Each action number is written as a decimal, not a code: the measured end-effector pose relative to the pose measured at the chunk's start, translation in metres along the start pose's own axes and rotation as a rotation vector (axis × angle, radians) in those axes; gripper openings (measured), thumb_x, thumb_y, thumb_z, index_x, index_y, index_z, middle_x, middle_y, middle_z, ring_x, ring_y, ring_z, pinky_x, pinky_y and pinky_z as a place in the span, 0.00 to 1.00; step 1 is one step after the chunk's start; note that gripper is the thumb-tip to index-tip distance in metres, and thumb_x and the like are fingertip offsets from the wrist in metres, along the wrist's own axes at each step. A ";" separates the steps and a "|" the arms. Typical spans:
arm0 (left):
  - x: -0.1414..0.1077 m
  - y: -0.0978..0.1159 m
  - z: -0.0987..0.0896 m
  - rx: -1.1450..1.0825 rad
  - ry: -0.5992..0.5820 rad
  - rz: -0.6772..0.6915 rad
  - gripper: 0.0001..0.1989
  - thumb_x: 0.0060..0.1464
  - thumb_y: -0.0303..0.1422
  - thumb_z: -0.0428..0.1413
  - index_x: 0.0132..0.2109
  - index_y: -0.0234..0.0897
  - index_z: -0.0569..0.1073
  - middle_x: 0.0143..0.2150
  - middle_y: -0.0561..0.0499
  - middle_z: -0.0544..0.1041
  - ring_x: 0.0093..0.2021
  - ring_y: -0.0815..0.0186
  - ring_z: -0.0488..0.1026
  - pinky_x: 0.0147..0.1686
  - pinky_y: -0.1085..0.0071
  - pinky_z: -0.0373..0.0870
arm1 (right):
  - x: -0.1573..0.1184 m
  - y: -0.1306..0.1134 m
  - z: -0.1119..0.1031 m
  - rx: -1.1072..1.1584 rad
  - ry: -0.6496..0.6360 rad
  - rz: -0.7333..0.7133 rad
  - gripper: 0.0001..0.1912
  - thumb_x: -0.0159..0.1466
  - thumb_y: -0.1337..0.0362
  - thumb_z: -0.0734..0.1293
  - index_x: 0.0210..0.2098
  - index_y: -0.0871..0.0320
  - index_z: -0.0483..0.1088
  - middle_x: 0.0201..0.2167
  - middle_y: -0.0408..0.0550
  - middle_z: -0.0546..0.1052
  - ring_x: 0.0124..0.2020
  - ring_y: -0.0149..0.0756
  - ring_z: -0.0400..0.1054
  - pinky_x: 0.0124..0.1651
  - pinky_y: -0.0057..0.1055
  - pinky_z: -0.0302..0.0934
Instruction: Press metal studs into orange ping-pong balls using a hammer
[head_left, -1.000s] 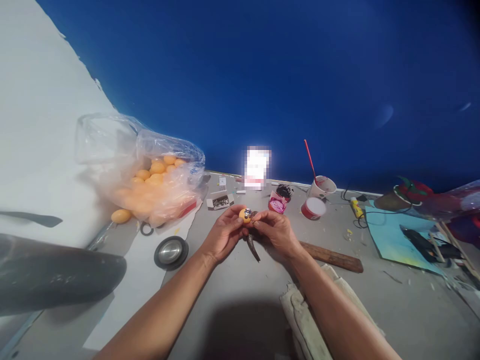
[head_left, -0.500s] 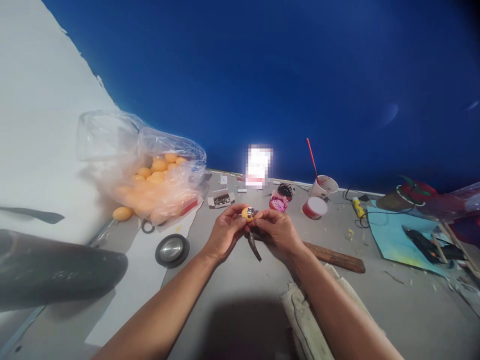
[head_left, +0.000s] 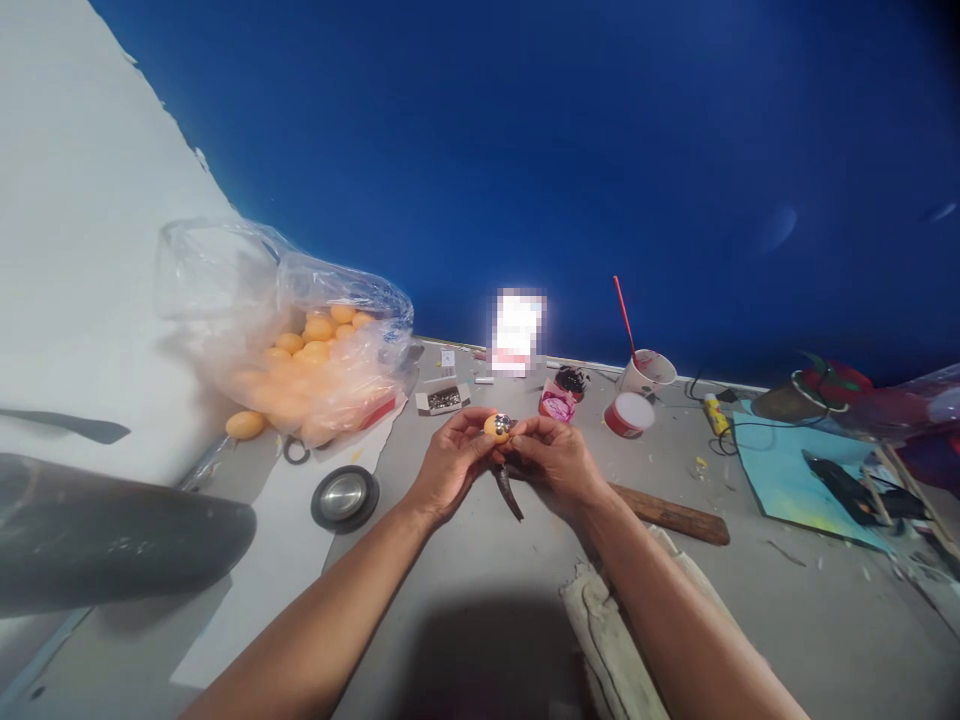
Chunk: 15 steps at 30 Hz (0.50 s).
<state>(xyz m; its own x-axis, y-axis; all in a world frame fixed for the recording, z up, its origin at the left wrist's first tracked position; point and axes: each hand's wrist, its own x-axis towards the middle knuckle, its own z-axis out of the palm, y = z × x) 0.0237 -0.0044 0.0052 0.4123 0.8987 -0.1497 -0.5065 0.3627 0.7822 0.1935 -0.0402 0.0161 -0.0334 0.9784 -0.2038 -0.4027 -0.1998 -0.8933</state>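
Observation:
My left hand point(head_left: 448, 465) pinches an orange ball point(head_left: 491, 431), the size of a table-tennis ball, between thumb and fingers. Shiny silver studs point(head_left: 503, 424), like thumbtack heads, cover part of its upper right side. My right hand point(head_left: 556, 455) is closed with its fingertips against the ball's right side; whatever is between them is too small to make out. Below the hands lies what looks like a hammer: its dark curved head point(head_left: 508, 494) shows, and its wooden handle point(head_left: 675, 514) runs out behind my right wrist. An open small box point(head_left: 443, 400) of silver pieces stands beyond my left hand.
A clear plastic bag point(head_left: 300, 375) of orange balls sits at the left, one loose ball point(head_left: 244, 426) beside it. A round metal lid point(head_left: 345, 496), a pink-stained tub point(head_left: 557, 405), a white-topped tub point(head_left: 630, 414), a cup point(head_left: 646, 373) and a cloth point(head_left: 611, 640) lie around.
The ball has turned slightly in my fingers, and more of its silver studs face me. Both hands stay in nearly the same place.

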 end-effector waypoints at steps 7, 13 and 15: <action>-0.001 0.001 0.000 0.026 0.013 -0.001 0.21 0.47 0.33 0.74 0.47 0.36 0.77 0.40 0.49 0.84 0.32 0.70 0.80 0.36 0.73 0.79 | -0.001 -0.001 0.004 0.019 0.006 -0.009 0.16 0.51 0.55 0.83 0.31 0.58 0.79 0.25 0.45 0.81 0.26 0.31 0.71 0.29 0.26 0.62; -0.003 0.000 0.001 0.053 0.025 0.032 0.21 0.47 0.34 0.74 0.46 0.37 0.77 0.40 0.49 0.84 0.31 0.69 0.80 0.38 0.71 0.80 | -0.001 -0.003 0.005 -0.030 0.028 -0.029 0.16 0.50 0.54 0.83 0.29 0.57 0.79 0.21 0.42 0.77 0.23 0.29 0.68 0.26 0.25 0.60; -0.003 0.000 0.000 0.063 0.025 0.039 0.21 0.47 0.34 0.74 0.47 0.36 0.77 0.39 0.49 0.84 0.31 0.68 0.81 0.38 0.70 0.80 | -0.001 -0.004 0.005 -0.038 0.024 -0.024 0.16 0.50 0.54 0.83 0.29 0.57 0.79 0.20 0.42 0.76 0.23 0.29 0.67 0.25 0.25 0.59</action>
<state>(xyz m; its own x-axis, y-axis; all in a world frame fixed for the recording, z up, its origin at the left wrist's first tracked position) 0.0229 -0.0069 0.0057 0.3735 0.9181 -0.1325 -0.4733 0.3114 0.8240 0.1904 -0.0399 0.0216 -0.0018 0.9816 -0.1909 -0.3677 -0.1781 -0.9127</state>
